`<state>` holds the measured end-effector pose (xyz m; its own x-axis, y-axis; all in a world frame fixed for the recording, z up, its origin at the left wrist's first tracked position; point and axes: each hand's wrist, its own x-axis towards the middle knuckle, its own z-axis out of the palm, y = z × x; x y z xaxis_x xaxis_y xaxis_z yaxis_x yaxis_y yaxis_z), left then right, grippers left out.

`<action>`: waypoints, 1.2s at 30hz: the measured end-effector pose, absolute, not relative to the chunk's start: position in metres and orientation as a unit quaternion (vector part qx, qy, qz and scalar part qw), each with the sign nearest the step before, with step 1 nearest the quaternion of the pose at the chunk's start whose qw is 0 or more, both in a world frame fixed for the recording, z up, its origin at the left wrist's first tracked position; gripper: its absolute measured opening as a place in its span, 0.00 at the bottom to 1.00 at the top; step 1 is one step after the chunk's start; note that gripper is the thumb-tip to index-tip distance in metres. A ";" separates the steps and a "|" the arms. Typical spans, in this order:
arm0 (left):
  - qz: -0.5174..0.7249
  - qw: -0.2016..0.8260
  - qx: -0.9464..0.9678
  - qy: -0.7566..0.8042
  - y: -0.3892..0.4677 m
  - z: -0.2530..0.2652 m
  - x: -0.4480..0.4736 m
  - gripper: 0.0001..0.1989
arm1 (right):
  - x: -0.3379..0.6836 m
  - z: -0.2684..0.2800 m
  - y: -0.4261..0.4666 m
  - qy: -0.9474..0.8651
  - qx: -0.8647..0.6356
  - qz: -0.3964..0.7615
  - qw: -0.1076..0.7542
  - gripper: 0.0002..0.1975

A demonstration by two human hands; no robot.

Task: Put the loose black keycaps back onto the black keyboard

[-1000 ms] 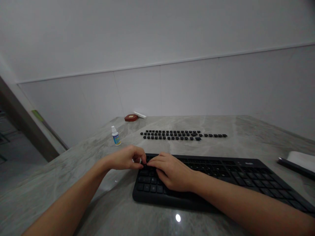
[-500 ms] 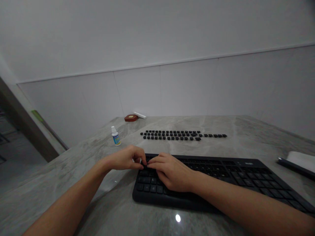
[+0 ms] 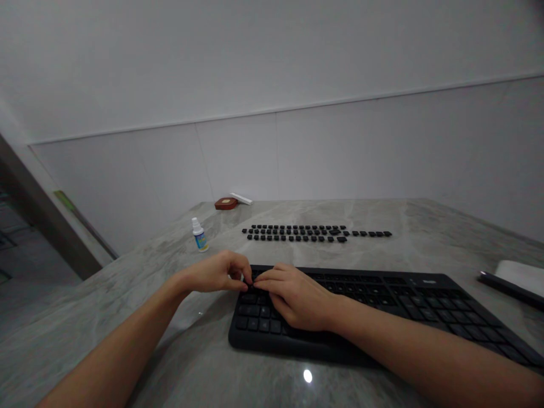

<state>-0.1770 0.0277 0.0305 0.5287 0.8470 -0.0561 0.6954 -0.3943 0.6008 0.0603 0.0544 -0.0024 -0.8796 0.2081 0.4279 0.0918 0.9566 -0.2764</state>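
A black keyboard (image 3: 293, 352) lies on the table, with some upper rows showing bare sockets and keys still seated at the left and right. Over its upper left corner, my left hand (image 3: 223, 272) is closed in a pinch, thumb and forefinger at a small black keycap there. My right hand (image 3: 297, 297) lies across the left part of the keyboard, palm down, fingers stretched out and close together. Its fingertips meet the left fingertips at the same spot and hide the keys beneath. Beyond the keyboard, several loose black keycaps (image 3: 297, 232) stand in rows.
A small white spray bottle (image 3: 200, 235) with a blue label stands left of the loose keycaps. At the back are a reddish-brown box (image 3: 225, 203) and a white strip (image 3: 241, 198). A dark pen-like object (image 3: 510, 290) and a white item (image 3: 521, 275) lie at the right.
Almost nothing differs. The left thumb and forefinger have shifted very slightly at the upper left keys; the right hand stays in place.
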 end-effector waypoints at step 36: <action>0.016 0.178 0.831 0.527 0.036 0.037 -0.161 0.20 | 0.065 0.010 0.043 -0.986 -0.057 0.028 0.157 0.19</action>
